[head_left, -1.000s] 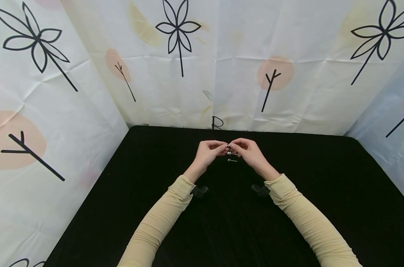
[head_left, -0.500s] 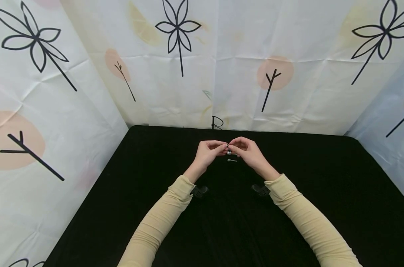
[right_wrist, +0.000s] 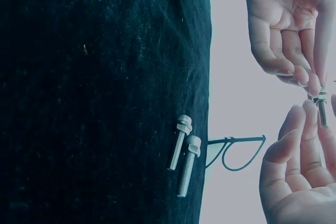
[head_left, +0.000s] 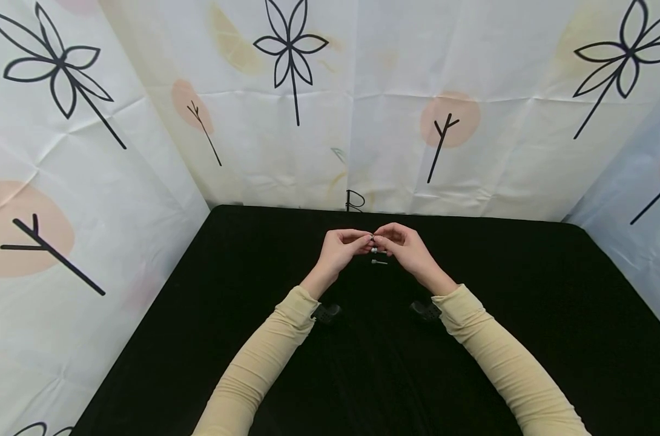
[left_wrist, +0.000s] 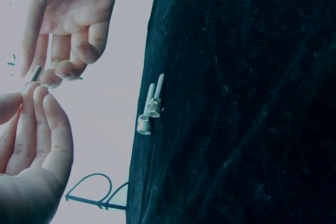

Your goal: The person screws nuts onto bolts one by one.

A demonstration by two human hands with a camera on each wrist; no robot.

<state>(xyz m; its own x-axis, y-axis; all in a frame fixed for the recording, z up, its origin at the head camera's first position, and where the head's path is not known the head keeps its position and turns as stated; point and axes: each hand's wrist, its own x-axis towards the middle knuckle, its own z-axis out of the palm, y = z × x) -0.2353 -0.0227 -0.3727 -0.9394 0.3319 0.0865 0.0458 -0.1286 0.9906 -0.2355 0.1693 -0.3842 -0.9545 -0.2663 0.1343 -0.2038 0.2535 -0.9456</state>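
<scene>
In the head view my left hand (head_left: 339, 247) and right hand (head_left: 407, 249) meet over the far part of the black table. Between the fingertips is a small metal bolt (right_wrist: 323, 114) with a nut (right_wrist: 321, 97) up near its head. My left thumb and fingers pinch the head end. The threaded shank (left_wrist: 35, 73) points toward my right hand, whose thumb and fingertips are placed round it, close to the nut. Two more bolts lie on the cloth below the hands, a near one (right_wrist: 181, 142) and a far one (right_wrist: 189, 169), each with a nut by its head.
Black cloth (head_left: 373, 369) covers the table. Patterned white curtains (head_left: 390, 145) stand behind it and along both sides. A dark device (head_left: 326, 313) sits at the left wrist, and a similar device (head_left: 425, 310) at the right.
The right fingertips have shifted very slightly up and left around the bolt, covering more of it. The left hand and the two bolts on the cloth stay put.
</scene>
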